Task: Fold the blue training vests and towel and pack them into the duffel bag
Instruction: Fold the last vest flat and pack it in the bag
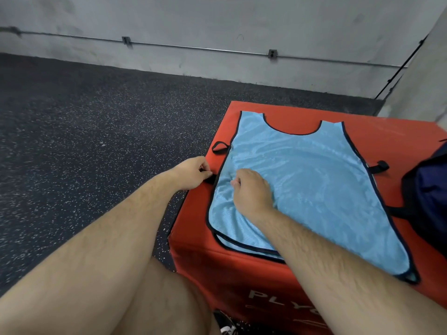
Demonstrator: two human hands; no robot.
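A light blue mesh training vest (312, 180) with black trim lies spread flat on top of a red padded plyo box (242, 274), its neck opening at the far end. My left hand (193, 171) pinches the vest's black side strap at its left edge. My right hand (252, 189) rests on the vest's left part with curled fingers pinching the fabric. A dark navy duffel bag (428, 189) sits on the box at the right edge of the view, partly cut off. No towel is visible.
The box stands on a dark speckled rubber floor (96, 129) near a grey concrete wall (217, 32) with a thin pipe along it. A wall corner rises at the right. My bare leg and a shoe show at the bottom.
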